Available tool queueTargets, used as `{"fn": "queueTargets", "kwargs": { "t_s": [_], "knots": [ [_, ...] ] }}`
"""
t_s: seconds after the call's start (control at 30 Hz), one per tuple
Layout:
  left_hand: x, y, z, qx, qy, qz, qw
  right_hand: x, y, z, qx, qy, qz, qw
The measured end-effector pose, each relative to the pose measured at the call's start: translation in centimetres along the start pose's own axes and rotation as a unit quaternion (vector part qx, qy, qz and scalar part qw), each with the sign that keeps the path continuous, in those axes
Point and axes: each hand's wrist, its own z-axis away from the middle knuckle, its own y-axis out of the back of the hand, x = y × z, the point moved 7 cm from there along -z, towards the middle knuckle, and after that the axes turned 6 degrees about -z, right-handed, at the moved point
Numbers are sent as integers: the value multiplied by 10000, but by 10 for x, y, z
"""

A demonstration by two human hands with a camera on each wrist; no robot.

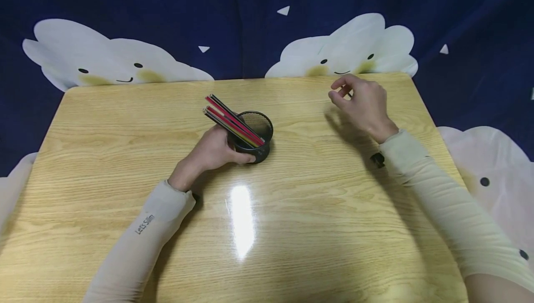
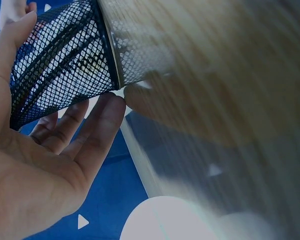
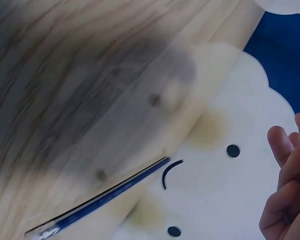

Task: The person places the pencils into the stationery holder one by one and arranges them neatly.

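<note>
A black mesh pen cup [image 1: 262, 154] stands near the middle of the wooden table. My left hand [image 1: 212, 150] grips it from the left side, the thumb along its near side; the left wrist view shows the fingers around the mesh [image 2: 65, 55]. Several pencils [image 1: 233, 124], red, black and yellowish, lean out of the cup toward the upper left. My right hand [image 1: 363, 104] is over the table's far right part, its fingers loosely bent and holding nothing. A dark blue pencil [image 3: 110, 194] lies on the table apart from that hand, mostly hidden by it in the head view.
The glossy wooden table [image 1: 317, 229] shows a bright light reflection near its middle. Behind its far edge hangs a dark blue curtain [image 1: 233, 15] with white smiling clouds [image 1: 346, 43]. A small black device [image 1: 377, 160] sits under the right sleeve's cuff.
</note>
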Motion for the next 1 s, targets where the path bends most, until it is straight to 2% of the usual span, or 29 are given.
{"fn": "queueTargets", "kwargs": {
  "t_s": [0.17, 0.53, 0.8, 1.0],
  "knots": [
    [0, 0, 0, -2, 15, 37, 10000, 15, 6, 0, 56, -108, 173, 9998],
    [1, 0, 0, 8, 33, -11, 10000, 50, 15, 2, -131, -605, 553, 9966],
    [0, 0, 0, 23, -9, -41, 10000, 79, 15, 4, -356, -1079, 827, 9901],
    [0, 0, 0, 23, 4, -53, 10000, 91, 12, 3, -491, -1254, 922, 9866]
  ]
}}
